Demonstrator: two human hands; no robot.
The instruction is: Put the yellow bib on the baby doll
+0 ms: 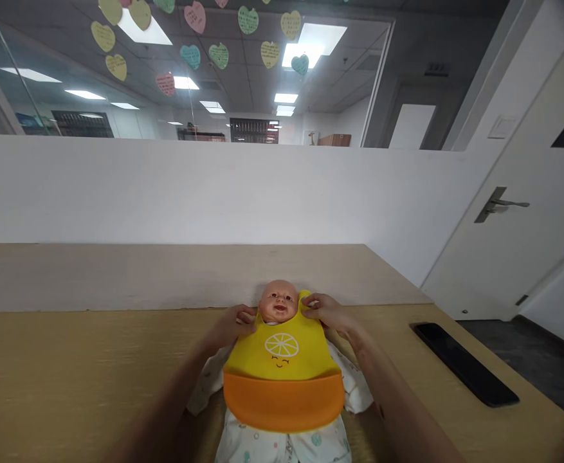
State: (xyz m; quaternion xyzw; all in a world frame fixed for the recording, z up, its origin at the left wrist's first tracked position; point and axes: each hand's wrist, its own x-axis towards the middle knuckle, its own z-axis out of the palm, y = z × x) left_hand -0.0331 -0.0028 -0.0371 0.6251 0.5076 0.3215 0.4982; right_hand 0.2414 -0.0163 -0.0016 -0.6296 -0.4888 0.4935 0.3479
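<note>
A baby doll (280, 299) in a white patterned outfit (282, 444) lies face up on the table. Over its chest is a yellow bib (282, 363) with a lemon slice print and a deep orange pocket (284, 402). My left hand (237, 321) is at the bib's neck strap on the left of the doll's head, fingers bent together on its edge. On the other side, my right hand (324, 310) pinches the opposite strap, whose yellow end shows above the fingers. The back of the doll's neck is hidden.
A black phone (465, 363) lies at the right of the wooden table (93, 379). Behind stands a white wall (190, 193) below a window with heart-shaped notes (247, 20). A white door (518, 244) with a metal handle (498, 204) is at the right.
</note>
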